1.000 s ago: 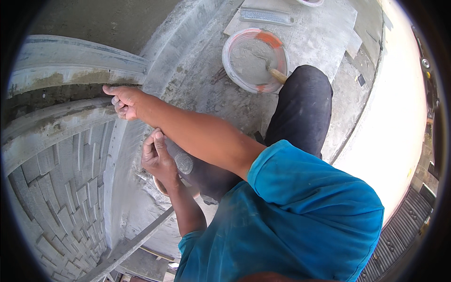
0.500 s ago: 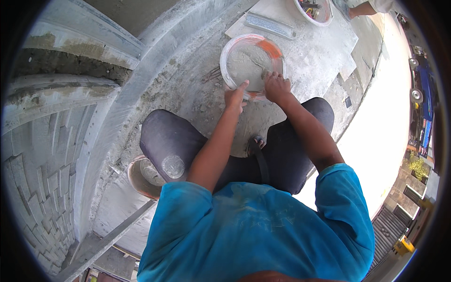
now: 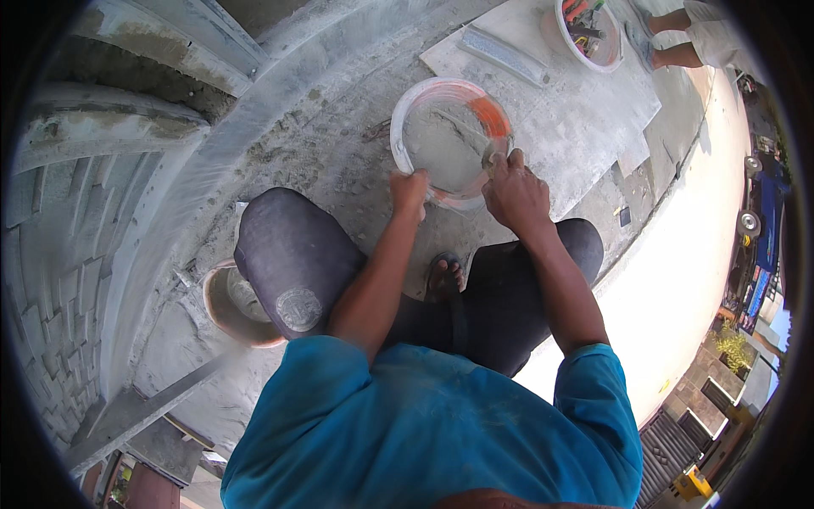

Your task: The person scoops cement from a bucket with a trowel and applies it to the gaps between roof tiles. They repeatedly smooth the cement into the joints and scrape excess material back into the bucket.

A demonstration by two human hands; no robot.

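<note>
A round bucket (image 3: pixel 397 136) with a white and orange rim stands on the ground in front of me, holding wet grey mortar (image 3: pixel 443 144). My left hand (image 3: pixel 410 193) is closed on its near left rim. At the near right rim is my right hand (image 3: pixel 518 195), its fingers curled around a mortar-coated tool (image 3: pixel 493 153). Only a small grey part of that tool shows beyond the fingers, so its exact kind is unclear.
A second bucket (image 3: pixel 222 316) with grey residue stands by my left knee. Beyond the mortar bucket lie a pale board (image 3: pixel 585 110), a metal channel (image 3: pixel 504 56) and a tool bucket (image 3: pixel 551 30). Another person's legs (image 3: pixel 678 56) stand at the far right. A curved wall edge (image 3: pixel 182 182) runs along the left.
My right hand has drawn back toward me and right, from inside the bucket's edge to its near right rim. My left hand has shifted slightly left and nearer, still at the rim. The view has shifted.
</note>
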